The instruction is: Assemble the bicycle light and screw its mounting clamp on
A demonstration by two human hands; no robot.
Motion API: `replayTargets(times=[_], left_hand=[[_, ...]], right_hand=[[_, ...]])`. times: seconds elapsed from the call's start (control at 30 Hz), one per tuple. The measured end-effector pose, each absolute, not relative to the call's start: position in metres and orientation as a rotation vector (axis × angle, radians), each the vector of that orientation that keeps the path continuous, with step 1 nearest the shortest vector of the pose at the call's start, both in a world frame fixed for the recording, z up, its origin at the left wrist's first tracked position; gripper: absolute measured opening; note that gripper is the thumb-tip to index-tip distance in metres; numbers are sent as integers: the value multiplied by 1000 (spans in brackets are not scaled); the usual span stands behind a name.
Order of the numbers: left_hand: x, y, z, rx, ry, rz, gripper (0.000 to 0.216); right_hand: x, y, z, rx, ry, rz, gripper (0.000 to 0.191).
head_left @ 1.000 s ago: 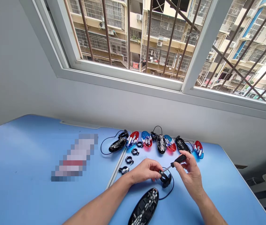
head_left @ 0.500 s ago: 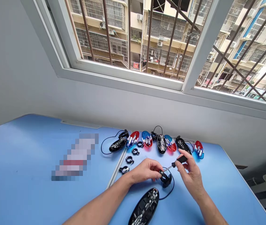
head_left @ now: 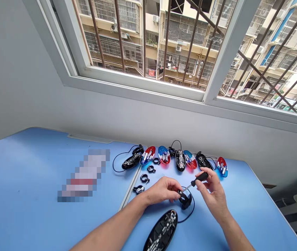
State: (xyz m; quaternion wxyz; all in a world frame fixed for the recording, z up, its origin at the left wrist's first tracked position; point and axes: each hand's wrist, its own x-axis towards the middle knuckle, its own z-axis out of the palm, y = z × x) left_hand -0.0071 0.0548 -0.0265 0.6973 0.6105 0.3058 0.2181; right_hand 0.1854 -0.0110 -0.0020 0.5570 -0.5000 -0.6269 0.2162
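My left hand (head_left: 161,190) pinches a small black clamp part (head_left: 184,199) and steadies it on the blue table (head_left: 33,181). My right hand (head_left: 212,193) grips a black-handled screwdriver (head_left: 197,180), its metal tip resting on the clamp. A thin black wire runs from the clamp to a black oval circuit unit (head_left: 161,232) lying near the front edge, between my forearms.
A row of red and blue oval light covers (head_left: 164,155) and black oval units (head_left: 179,160) lies along the back of the table. Loose black clamp rings (head_left: 145,178) lie left of my hands. A pixelated box (head_left: 84,176) lies at the left. A barred window is above.
My right hand's fingers shifted slightly on the screwdriver handle, as if twisting it. The left hand and the clamp stayed put.
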Motion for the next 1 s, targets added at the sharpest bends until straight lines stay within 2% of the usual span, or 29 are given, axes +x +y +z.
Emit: replayTargets(times=[1.0], left_hand=[[-7,55,-26,1362,688,469,24]], right_hand=[[188,-8,-4,-1231,-1436,521,35]])
